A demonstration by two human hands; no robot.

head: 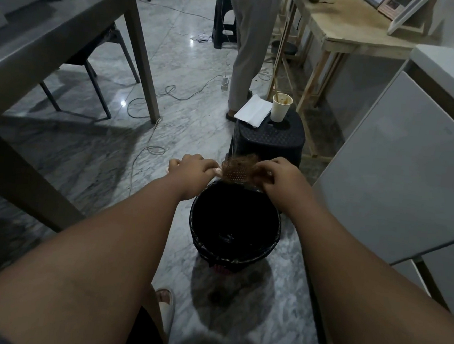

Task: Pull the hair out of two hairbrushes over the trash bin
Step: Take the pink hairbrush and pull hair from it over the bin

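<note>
A hairbrush [236, 173] with pale bristle tips and a mat of brown hair [241, 160] is held over the far rim of a black trash bin [194, 223] lined with a black bag. My left hand [191, 170] grips the brush's light handle at its left end. My right hand [276, 175] pinches the brown hair on the right side of the brush head. Only one brush is visible.
A dark plastic stool [271, 140] just beyond the bin carries a paper cup [281, 107] and white paper [253, 110]. A person's legs [245, 52] stand behind it. A grey table [55, 33] is left, a white cabinet [398, 170] right, cables on the marble floor.
</note>
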